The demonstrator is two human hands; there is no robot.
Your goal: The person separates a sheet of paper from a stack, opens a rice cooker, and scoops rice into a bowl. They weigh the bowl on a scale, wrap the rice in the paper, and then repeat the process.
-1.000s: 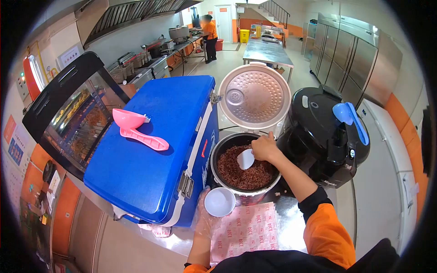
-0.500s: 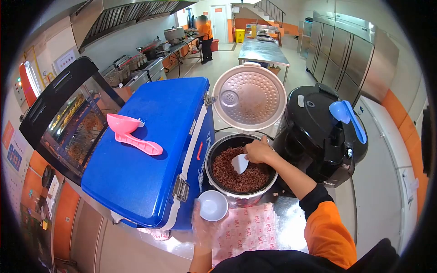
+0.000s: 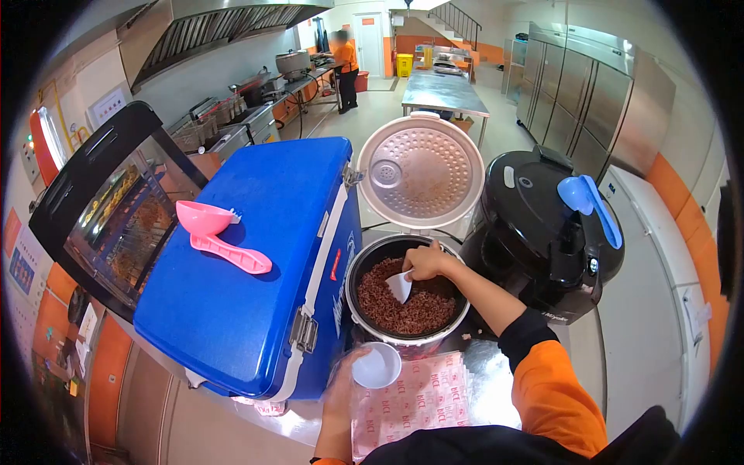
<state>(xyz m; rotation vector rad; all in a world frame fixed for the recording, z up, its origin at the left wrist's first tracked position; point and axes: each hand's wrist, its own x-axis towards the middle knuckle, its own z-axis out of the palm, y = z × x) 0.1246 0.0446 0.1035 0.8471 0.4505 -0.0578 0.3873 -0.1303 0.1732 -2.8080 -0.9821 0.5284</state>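
My right hand (image 3: 425, 262) is closed round a white paddle (image 3: 399, 286), whose blade dips into dark reddish-brown rice (image 3: 403, 312) inside the open cooker (image 3: 355, 306). Below the cooker, my left hand (image 3: 346, 372), in a clear glove, grips a small white bowl (image 3: 377, 365) by its left side. The bowl looks empty and hangs over printed pink-and-white paper sheets (image 3: 411, 407). The cooker's round dimpled lid (image 3: 434, 174) stands raised behind the pot.
A blue cooler box (image 3: 248, 256) with a pink scoop (image 3: 225, 242) on top stands left. Right is a closed black cooker (image 3: 519, 201) bearing a blue scoop (image 3: 593, 201). A person (image 3: 346, 70) stands at the far counter, near a steel table (image 3: 446, 94).
The paddle and my right hand have shifted slightly left in the pot. My left hand and the bowl have moved a little right, and the bowl has tilted.
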